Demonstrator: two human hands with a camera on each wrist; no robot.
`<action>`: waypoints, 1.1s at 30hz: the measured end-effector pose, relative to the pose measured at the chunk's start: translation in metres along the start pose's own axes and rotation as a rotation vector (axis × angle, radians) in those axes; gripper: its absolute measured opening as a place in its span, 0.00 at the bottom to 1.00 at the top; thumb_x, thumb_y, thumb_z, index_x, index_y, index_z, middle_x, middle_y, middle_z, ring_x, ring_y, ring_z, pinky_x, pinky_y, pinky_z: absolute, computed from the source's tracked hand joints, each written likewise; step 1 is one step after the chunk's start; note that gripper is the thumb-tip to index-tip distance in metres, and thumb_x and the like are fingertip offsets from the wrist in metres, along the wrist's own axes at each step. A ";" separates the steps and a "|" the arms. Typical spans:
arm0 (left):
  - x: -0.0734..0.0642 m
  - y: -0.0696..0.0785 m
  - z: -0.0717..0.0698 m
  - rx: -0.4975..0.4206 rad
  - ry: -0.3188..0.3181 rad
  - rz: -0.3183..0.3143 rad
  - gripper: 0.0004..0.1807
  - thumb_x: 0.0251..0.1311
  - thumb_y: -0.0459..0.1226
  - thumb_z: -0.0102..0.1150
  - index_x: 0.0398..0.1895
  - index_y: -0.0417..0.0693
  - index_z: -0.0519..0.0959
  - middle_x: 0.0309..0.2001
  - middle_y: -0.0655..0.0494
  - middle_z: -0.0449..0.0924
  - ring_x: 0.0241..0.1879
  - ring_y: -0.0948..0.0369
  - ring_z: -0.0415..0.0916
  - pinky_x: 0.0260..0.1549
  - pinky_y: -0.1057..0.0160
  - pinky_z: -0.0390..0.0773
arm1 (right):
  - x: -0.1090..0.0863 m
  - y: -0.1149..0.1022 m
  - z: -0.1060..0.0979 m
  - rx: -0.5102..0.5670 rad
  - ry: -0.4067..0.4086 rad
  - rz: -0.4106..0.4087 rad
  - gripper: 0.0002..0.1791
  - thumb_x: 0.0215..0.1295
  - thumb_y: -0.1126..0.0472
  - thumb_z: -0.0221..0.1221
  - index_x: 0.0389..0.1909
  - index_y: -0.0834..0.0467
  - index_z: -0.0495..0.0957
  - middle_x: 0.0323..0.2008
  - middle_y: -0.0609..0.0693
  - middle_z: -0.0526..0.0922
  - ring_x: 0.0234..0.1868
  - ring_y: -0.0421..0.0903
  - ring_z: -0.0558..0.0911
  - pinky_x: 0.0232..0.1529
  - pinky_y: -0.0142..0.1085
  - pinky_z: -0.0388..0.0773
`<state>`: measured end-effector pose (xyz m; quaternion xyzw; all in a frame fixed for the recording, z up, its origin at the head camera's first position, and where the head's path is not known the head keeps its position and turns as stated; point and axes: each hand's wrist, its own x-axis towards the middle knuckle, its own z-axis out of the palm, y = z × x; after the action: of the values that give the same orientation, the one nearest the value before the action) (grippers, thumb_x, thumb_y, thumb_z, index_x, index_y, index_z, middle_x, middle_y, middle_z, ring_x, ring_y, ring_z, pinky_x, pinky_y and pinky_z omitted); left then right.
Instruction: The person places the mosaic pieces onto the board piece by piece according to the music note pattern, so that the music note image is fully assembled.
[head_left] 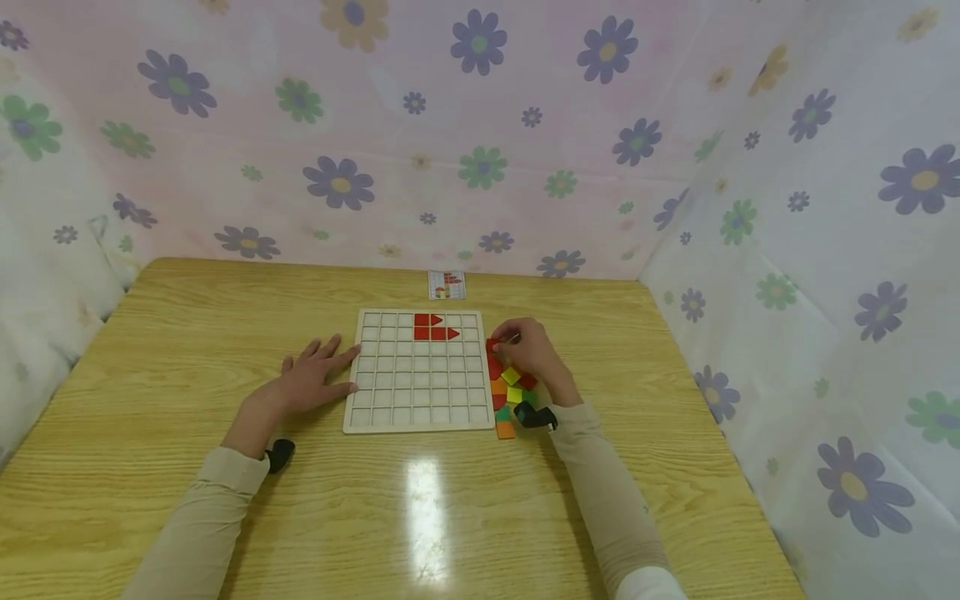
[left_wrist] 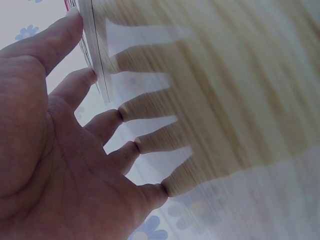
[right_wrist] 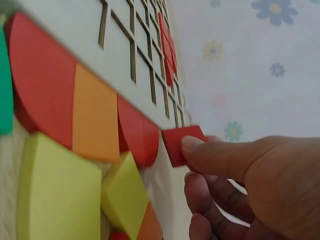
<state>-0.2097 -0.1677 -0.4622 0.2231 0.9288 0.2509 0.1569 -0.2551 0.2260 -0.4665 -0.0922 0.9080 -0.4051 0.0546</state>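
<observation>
A pale square grid board (head_left: 420, 398) lies flat on the table, its cells outlined by raised ridges. Near its top edge sit red square and triangular tiles (head_left: 431, 333) in two rows. My left hand (head_left: 309, 382) has its fingers spread, with thumb and index fingertip at the board's left edge; the other fingertips touch the table in the left wrist view. Thumb and fingers of my right hand (head_left: 527, 346) pinch a red square tile (right_wrist: 176, 146) beside the board's right edge. Below that hand is a loose pile of coloured tiles, including a yellow one (right_wrist: 60, 190).
Behind the board lies a small picture card (head_left: 446, 285) printed with coloured shapes. An orange tile (head_left: 506, 430) is at the pile's near end. Flower-patterned cloth (head_left: 480, 167) stands along the back and sides of the wooden table (head_left: 352, 517).
</observation>
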 end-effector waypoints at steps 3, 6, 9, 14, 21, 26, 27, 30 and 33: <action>0.000 0.000 0.000 -0.003 0.000 0.001 0.40 0.73 0.52 0.56 0.80 0.44 0.58 0.79 0.29 0.42 0.75 0.25 0.36 0.60 0.16 0.41 | -0.001 -0.004 0.002 0.078 -0.004 0.010 0.08 0.68 0.65 0.66 0.44 0.64 0.85 0.40 0.58 0.86 0.39 0.51 0.84 0.42 0.39 0.83; 0.000 -0.001 0.000 0.001 -0.001 0.001 0.40 0.73 0.53 0.56 0.80 0.45 0.57 0.79 0.29 0.42 0.75 0.25 0.36 0.60 0.16 0.41 | -0.002 -0.008 0.006 0.177 -0.009 0.010 0.09 0.67 0.63 0.67 0.44 0.64 0.86 0.40 0.58 0.87 0.40 0.51 0.85 0.40 0.37 0.83; 0.001 -0.002 0.000 0.003 -0.002 -0.001 0.40 0.73 0.53 0.55 0.80 0.45 0.57 0.79 0.29 0.42 0.75 0.25 0.36 0.60 0.17 0.41 | -0.002 -0.010 0.013 0.236 -0.017 -0.003 0.10 0.67 0.62 0.68 0.44 0.63 0.87 0.39 0.57 0.88 0.39 0.50 0.86 0.36 0.36 0.81; 0.001 -0.002 0.001 -0.001 -0.003 -0.002 0.40 0.73 0.53 0.56 0.80 0.45 0.57 0.79 0.30 0.42 0.75 0.25 0.36 0.61 0.17 0.41 | -0.002 -0.012 0.028 0.254 -0.042 -0.029 0.09 0.67 0.62 0.67 0.43 0.63 0.86 0.37 0.56 0.88 0.36 0.48 0.85 0.33 0.34 0.79; 0.000 -0.001 0.001 0.003 -0.001 -0.001 0.40 0.73 0.52 0.55 0.80 0.45 0.57 0.79 0.30 0.42 0.75 0.25 0.36 0.61 0.17 0.41 | -0.001 -0.019 0.044 0.221 -0.043 -0.038 0.07 0.66 0.63 0.68 0.40 0.63 0.87 0.35 0.55 0.88 0.34 0.44 0.85 0.36 0.33 0.80; 0.000 -0.002 0.001 0.005 -0.002 -0.002 0.40 0.73 0.53 0.56 0.80 0.46 0.57 0.79 0.30 0.42 0.75 0.25 0.36 0.61 0.17 0.41 | 0.003 -0.027 0.055 0.218 -0.017 -0.091 0.07 0.64 0.64 0.69 0.38 0.64 0.86 0.34 0.56 0.88 0.33 0.44 0.85 0.36 0.33 0.81; 0.001 -0.003 0.001 0.005 -0.002 -0.003 0.40 0.73 0.53 0.56 0.80 0.46 0.57 0.79 0.30 0.42 0.75 0.25 0.36 0.61 0.17 0.41 | 0.004 -0.029 0.058 0.216 -0.011 -0.102 0.07 0.64 0.64 0.70 0.38 0.64 0.86 0.34 0.56 0.88 0.33 0.44 0.85 0.36 0.33 0.82; 0.001 -0.003 0.001 0.009 -0.002 -0.002 0.40 0.73 0.53 0.55 0.80 0.46 0.57 0.79 0.30 0.42 0.75 0.25 0.37 0.61 0.17 0.42 | 0.007 -0.033 0.064 0.207 0.012 -0.132 0.07 0.63 0.65 0.70 0.37 0.65 0.86 0.34 0.57 0.89 0.33 0.45 0.86 0.37 0.33 0.83; 0.001 -0.003 0.001 0.010 -0.001 -0.003 0.40 0.73 0.53 0.55 0.80 0.46 0.57 0.79 0.30 0.42 0.75 0.25 0.37 0.61 0.17 0.42 | 0.010 -0.038 0.069 0.192 0.042 -0.136 0.06 0.62 0.65 0.71 0.37 0.65 0.87 0.35 0.58 0.89 0.33 0.46 0.87 0.39 0.33 0.83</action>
<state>-0.2113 -0.1687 -0.4646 0.2228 0.9302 0.2461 0.1567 -0.2487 0.1490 -0.4843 -0.1396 0.8577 -0.4945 0.0166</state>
